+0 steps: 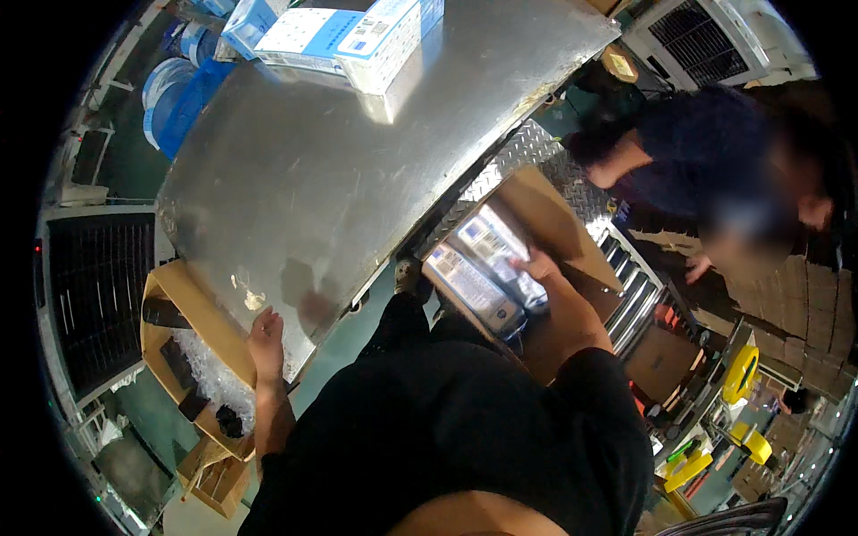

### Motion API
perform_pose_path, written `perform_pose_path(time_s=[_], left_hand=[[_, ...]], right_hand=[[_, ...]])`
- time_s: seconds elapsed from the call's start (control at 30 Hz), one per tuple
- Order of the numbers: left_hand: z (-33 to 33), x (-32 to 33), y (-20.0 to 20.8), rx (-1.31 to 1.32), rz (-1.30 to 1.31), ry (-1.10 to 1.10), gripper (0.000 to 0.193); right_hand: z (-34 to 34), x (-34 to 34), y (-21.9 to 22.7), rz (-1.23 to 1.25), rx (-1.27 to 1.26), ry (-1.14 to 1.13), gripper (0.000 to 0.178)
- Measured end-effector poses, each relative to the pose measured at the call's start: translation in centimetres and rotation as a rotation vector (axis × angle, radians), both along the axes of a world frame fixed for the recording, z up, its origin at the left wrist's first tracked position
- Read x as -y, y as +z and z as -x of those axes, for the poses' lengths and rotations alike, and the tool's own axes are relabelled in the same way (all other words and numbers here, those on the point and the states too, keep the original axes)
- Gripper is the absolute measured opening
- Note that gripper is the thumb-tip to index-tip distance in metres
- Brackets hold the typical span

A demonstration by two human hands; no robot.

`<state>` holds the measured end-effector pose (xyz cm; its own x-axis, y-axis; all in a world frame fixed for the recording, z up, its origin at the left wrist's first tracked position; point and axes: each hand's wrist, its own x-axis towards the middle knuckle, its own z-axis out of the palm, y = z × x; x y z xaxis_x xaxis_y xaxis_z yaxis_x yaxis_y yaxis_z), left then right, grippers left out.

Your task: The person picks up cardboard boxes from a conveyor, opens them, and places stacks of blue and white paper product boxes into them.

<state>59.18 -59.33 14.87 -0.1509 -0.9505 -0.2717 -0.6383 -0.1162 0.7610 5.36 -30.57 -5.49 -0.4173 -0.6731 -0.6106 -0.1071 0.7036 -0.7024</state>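
Note:
My right hand [542, 271] reaches into an open cardboard carton [585, 234] and grips the upper of two shiny white-and-blue packages. That package [494, 243] is smeared by motion. Beside it in the carton lies the other white-and-blue package [471, 290], parallel to it. My left hand [266, 338] is at the near left edge of the metal table [295, 170], fingers loosely apart with nothing visible in them. Just beyond its fingertips, a small crumpled pale scrap [254, 299] lies on the tabletop.
White-and-blue boxes [380, 45] stand at the table's far end. A carton of clear plastic wrap [214, 371] sits at the left. A roller conveyor [639, 290] runs beside the right carton. Another person [688, 152] bends at the right. Yellow tape rolls [740, 373] hang lower right.

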Motion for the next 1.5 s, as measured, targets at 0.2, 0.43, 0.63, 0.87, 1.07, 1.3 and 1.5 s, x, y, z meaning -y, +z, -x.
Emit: perform_pose_path(time_s=[0.2, 0.43, 0.63, 0.87, 1.07, 1.3, 1.5], left_hand=[[1.7, 0.3, -1.2, -0.02, -0.055, -0.092, 0.036], [4.0, 2.8, 0.2, 0.049, -0.039, -0.237, 0.035], [4.6, 6.5, -0.2, 0.095, -0.028, -0.196, 0.034], [15.7, 17.6, -1.0, -0.107, 0.092, -0.469, 0.033], [34.1, 35.5, 4.3, 0.183, 0.674, -1.014, 0.08], [39.3, 41.0, 2.4, 0.704, 0.619, -1.37, 0.13], [36.4, 34.9, 3.6, 0.526, 0.75, -1.634, 0.112]], right_hand=[[-6.3, 4.3, 6.1, -0.216, -0.819, 0.287, 0.049], [-6.8, 8.2, 2.9, -0.5, -0.37, 0.445, 0.061], [-15.6, -1.0, 6.5, 0.008, -0.713, 0.846, 0.053], [-13.6, 2.9, 6.0, -0.353, -0.421, 0.667, 0.043], [-8.4, 11.5, 20.9, 0.288, -1.049, -0.211, 0.025], [-6.3, 27.0, 28.7, 0.45, -0.97, 0.075, 0.034], [-1.1, 43.9, 25.7, 0.177, -1.323, 0.291, 0.049]])
